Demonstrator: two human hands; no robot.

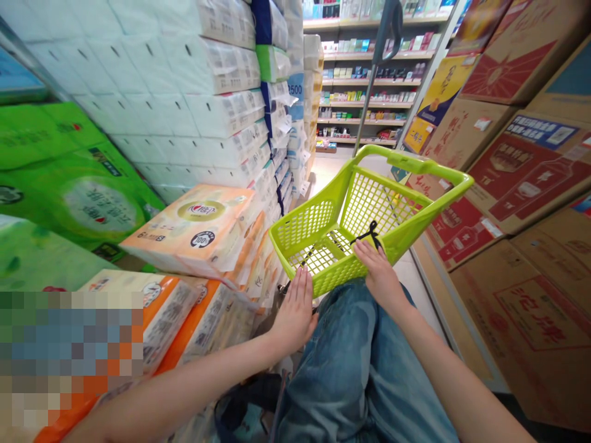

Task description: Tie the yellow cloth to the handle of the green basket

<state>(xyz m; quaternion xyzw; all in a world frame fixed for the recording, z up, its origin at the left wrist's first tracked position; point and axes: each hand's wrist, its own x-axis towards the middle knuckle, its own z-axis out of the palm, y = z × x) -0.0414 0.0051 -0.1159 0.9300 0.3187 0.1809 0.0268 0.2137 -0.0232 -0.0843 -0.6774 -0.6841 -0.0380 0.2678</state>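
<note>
Bright, whitish light is filling the space, leaving the white packs (152,74) nearly washed out and making the far floor (325,163) gleam. The basket (344,274) is catching highlights along its rim, while the lower cartons (530,295) are looking dimmer. The lens is stretching the edges, distant shelves (364,89) are appearing soft, and a coarse mosaic (69,357) is masking the lower left.

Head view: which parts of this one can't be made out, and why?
Head view:
Lower left: the pixelated patch covers whatever lies there.
Right hand: its own back hides the palm, so whether it grips the black cord is unclear.
Basket: underside hidden by its walls and the jeans.
Far shelves: product labels too small.
</note>
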